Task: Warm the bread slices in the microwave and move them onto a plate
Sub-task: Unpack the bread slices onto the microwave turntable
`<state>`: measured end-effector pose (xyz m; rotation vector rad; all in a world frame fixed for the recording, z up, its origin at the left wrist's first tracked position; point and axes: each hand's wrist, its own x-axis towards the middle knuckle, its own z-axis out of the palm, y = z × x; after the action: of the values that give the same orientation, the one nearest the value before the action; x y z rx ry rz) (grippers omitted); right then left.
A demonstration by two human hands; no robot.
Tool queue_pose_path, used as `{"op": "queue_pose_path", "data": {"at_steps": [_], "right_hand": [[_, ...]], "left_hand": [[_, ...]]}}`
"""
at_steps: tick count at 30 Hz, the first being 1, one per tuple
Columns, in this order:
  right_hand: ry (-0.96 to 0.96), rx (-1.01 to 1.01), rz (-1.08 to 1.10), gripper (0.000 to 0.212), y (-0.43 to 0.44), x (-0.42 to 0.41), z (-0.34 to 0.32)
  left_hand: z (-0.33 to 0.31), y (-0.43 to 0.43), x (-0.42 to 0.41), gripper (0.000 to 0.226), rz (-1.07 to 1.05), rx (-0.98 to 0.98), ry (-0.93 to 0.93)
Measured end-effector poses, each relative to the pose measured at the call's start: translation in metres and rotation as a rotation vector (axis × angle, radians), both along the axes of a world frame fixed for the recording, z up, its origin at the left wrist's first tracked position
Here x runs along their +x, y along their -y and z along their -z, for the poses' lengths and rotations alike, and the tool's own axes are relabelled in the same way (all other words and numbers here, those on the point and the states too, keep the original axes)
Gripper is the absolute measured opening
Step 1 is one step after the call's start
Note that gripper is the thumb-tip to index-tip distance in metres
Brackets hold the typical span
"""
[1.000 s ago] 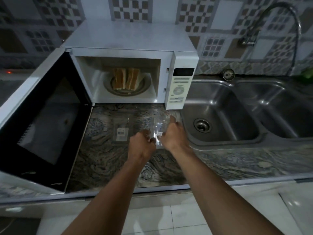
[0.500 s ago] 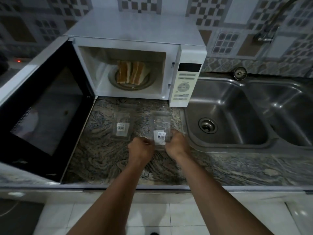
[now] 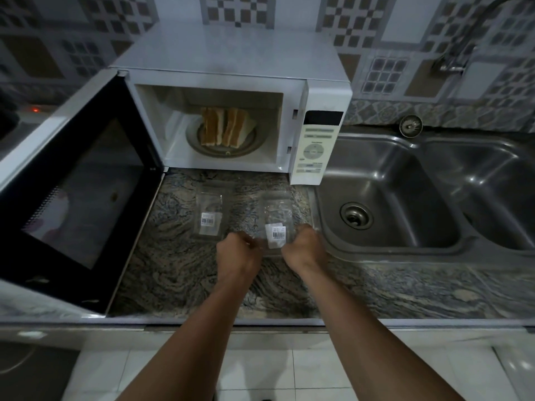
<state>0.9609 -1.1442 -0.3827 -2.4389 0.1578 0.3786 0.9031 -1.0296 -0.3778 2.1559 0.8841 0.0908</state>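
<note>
Several bread slices stand on edge on the turntable inside the white microwave, whose door hangs wide open to the left. On the marble counter in front lie two clear plastic trays with barcode labels. My left hand and my right hand both grip the near edge of the right clear tray, which lies flat on the counter. The left clear tray lies untouched beside it.
A double steel sink with a drain sits right of the counter, a tap on the tiled wall above it. The open door blocks the counter's left side. White floor tiles show below the counter edge.
The right clear tray was held tilted up off the counter a second ago; both hands have lowered it flat and shifted to its near edge.
</note>
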Motion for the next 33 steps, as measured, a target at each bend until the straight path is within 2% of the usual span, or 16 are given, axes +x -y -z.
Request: {"op": "queue_pose_path", "data": {"at_steps": [3,5,9,12,14,16,20,26,33], "right_hand": [[0.04,-0.071,0.003,0.048,-0.005,-0.007,-0.013],[0.088,-0.086,-0.022,0.071,-0.009,-0.011,-0.017],[0.152,-0.111,-0.129,0.102,-0.019,-0.014,-0.014],[0.149,-0.141,-0.156,0.119,-0.026,-0.013,-0.005],[0.147,-0.126,-0.153,0.125,-0.03,-0.012,0.001],[0.158,-0.121,-0.154,0.125,-0.033,-0.01,0.006],[0.194,-0.137,-0.15,0.126,-0.035,-0.006,0.009],[0.215,-0.146,-0.15,0.126,-0.031,-0.014,-0.003],[0.239,-0.165,-0.14,0.128,-0.022,-0.037,-0.048]], "left_hand": [[-0.01,-0.006,-0.009,0.027,-0.015,0.305,0.003],[-0.006,-0.017,-0.011,0.029,-0.024,0.437,0.09],[0.004,-0.044,-0.006,0.073,-0.159,0.35,0.186],[0.015,-0.062,0.002,0.107,-0.133,0.332,0.127],[0.022,-0.069,0.007,0.119,-0.102,0.272,0.074],[0.029,-0.072,0.012,0.122,-0.077,0.267,0.0],[0.036,-0.073,0.015,0.113,-0.089,0.332,-0.09],[0.023,-0.068,-0.001,0.105,-0.069,0.318,-0.052],[-0.022,-0.062,-0.03,0.109,-0.014,0.249,0.101]]}}
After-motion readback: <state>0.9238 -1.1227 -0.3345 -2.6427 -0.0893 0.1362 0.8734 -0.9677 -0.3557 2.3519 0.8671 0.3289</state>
